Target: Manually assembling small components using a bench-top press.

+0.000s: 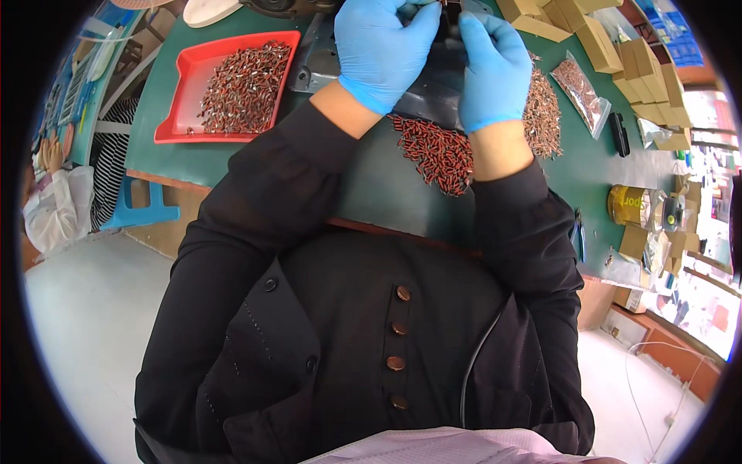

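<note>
My left hand and my right hand, both in blue gloves, are raised together at the top of the view, fingertips pinching a small dark part at a dark metal fixture. How each hand grips the part is partly hidden. Below my wrists lies a heap of small red-brown cylindrical pieces on the green table. A second heap of such pieces lies just right of my right hand.
A red tray with many of the same pieces sits at the left. Cardboard boxes, a clear bag of parts, a black tool and a tape roll line the right side. A blue stool stands by the table's left.
</note>
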